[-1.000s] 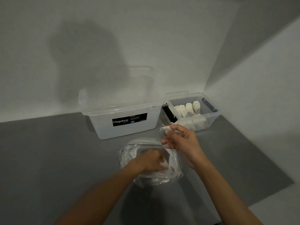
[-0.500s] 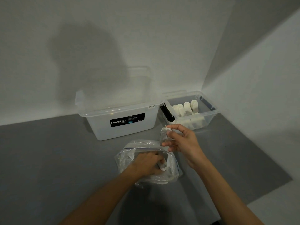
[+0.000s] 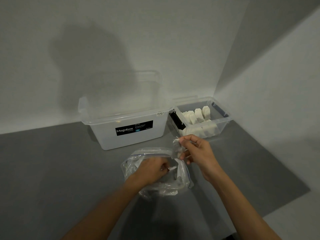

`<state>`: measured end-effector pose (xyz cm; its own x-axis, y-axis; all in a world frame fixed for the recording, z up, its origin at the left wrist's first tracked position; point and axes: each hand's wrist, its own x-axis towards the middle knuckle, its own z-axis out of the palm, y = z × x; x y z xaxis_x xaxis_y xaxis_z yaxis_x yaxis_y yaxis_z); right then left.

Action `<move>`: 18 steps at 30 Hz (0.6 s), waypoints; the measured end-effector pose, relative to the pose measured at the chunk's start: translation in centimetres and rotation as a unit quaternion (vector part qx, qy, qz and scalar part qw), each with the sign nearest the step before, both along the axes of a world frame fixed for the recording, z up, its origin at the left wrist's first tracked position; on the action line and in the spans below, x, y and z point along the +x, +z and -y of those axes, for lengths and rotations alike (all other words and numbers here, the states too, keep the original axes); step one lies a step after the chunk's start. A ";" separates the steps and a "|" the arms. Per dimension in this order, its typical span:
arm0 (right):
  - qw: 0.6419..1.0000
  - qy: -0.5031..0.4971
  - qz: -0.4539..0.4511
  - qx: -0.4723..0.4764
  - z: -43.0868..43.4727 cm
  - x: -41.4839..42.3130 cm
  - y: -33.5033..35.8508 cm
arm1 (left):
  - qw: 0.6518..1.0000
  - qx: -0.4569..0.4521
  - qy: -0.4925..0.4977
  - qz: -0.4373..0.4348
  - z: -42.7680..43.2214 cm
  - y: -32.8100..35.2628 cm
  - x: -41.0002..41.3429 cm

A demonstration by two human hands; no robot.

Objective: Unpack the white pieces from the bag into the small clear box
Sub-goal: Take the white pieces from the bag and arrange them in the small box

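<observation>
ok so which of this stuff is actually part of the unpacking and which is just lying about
Part of the job: clear bag, left hand pinching a white piece in it, right hand holding a second white piece, small clear box, white pieces already inside it.
Lying about: Megabox tub, grey mat.

left forearm (image 3: 110, 205) and right forearm (image 3: 239, 201) reach in from 6 o'clock, converging toward 12. left grip (image 3: 153, 170), knuckles up, fingers curled, pinches a white piece (image 3: 172, 168). right grip (image 3: 197, 151), just at its 2 o'clock, pinches a second white piece (image 3: 176, 148) between thumb and fingertips.
</observation>
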<state>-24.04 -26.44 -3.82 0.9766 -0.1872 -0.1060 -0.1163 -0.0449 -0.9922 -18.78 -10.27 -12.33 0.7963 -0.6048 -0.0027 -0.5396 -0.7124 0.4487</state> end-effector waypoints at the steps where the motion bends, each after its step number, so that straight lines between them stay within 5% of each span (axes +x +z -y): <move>1: 1.000 0.002 0.009 -0.007 0.2 -0.1 0.1 | 0.999 -0.026 0.018 -0.030 -0.6 0.7 0.0; 8: 0.993 0.061 0.080 -0.059 0.4 -0.2 0.7 | 0.932 -0.223 0.056 -0.282 -6.3 7.2 -1.5; 18: 0.988 0.135 0.055 -0.048 -3.0 1.2 0.6 | 0.901 -0.312 0.104 -0.281 -6.8 9.6 -1.0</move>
